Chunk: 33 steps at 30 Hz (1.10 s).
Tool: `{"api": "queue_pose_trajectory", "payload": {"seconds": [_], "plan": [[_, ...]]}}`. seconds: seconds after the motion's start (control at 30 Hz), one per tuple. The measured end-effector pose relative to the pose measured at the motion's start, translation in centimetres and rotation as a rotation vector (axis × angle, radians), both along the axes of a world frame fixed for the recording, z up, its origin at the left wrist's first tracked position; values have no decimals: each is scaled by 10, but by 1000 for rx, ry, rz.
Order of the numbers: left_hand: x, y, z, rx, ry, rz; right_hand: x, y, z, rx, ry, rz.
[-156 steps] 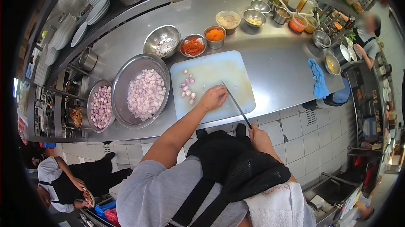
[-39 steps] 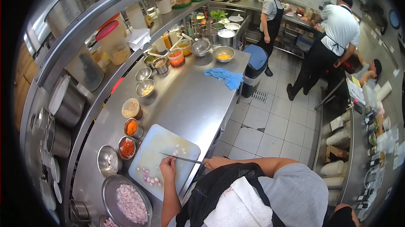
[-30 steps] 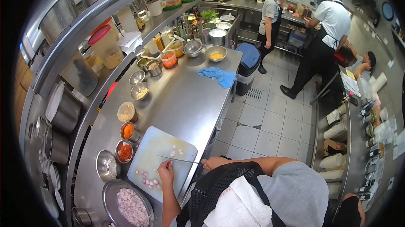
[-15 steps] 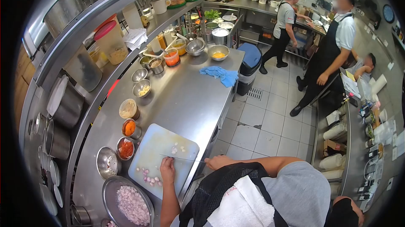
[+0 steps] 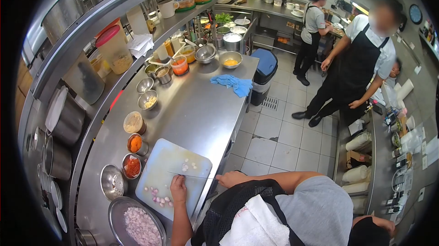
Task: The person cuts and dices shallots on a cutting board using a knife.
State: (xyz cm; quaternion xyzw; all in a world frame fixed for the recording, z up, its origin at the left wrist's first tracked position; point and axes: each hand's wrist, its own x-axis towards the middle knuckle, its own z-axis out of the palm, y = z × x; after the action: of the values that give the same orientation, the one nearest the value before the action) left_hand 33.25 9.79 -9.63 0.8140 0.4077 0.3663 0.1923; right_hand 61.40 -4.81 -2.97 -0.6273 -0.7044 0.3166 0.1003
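My right hand (image 5: 230, 179) is closed around the handle of a knife (image 5: 192, 177), its thin blade pointing left over the pale cutting board (image 5: 167, 154). At the blade, my left hand (image 5: 179, 188) has its fingers bent and pressed together on the board; whatever they pin is hidden. Several small peeled shallots (image 5: 160, 199) lie on the board beside my left hand. Beyond the blade are a few pale slices (image 5: 185, 167). A big metal bowl of chopped shallots (image 5: 139, 225) stands left of my left forearm.
Along the counter's left side stand a metal bowl (image 5: 113, 182), a red-orange chopped filling (image 5: 132, 167) in a bowl, and an orange one (image 5: 135, 143). A blue cloth (image 5: 232, 84) lies farther off, near a blue-lidded bin (image 5: 265, 61). Two people (image 5: 361, 63) stand across the aisle.
The view has shifted slightly. The nearer person across the aisle has turned and stepped toward the counter. My hands and the knife keep nearly the same place on the board.
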Motion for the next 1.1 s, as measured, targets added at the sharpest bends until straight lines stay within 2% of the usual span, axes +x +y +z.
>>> {"api": "queue_pose_trajectory", "payload": {"seconds": [0.07, 0.17, 0.3, 0.43, 0.57, 0.67, 0.8, 0.87, 0.97, 1.1], "plan": [[1, -1, 3, 4, -11, 3, 1, -3, 12, -62, 19, -31], [1, -4, 2, -2, -6, 9, 3, 3, -12, -76, 17, -45], [1, -1, -5, 57, 2, 35, 1, 4, 5, -69, 10, -41], [2, -3, -10, -2, -36, 26, 4, 3, -4, -93, 37, -21], [-3, -1, -8, 20, 5, 37, 8, 4, 18, -114, 82, 7], [1, -1, -6, 3, -1, 23, 12, 6, -6, -139, 87, 7], [-1, -1, -7, 8, -2, 46, 7, 10, 12, -103, 53, 35], [-1, -1, -6, -15, -4, 43, 13, 4, 24, -121, 119, 28], [-2, -4, -9, -50, -28, 32, 16, 7, 0, -141, 102, 18], [-3, 0, -17, 19, 3, 65, 14, 6, 26, -125, 89, 19]]}}
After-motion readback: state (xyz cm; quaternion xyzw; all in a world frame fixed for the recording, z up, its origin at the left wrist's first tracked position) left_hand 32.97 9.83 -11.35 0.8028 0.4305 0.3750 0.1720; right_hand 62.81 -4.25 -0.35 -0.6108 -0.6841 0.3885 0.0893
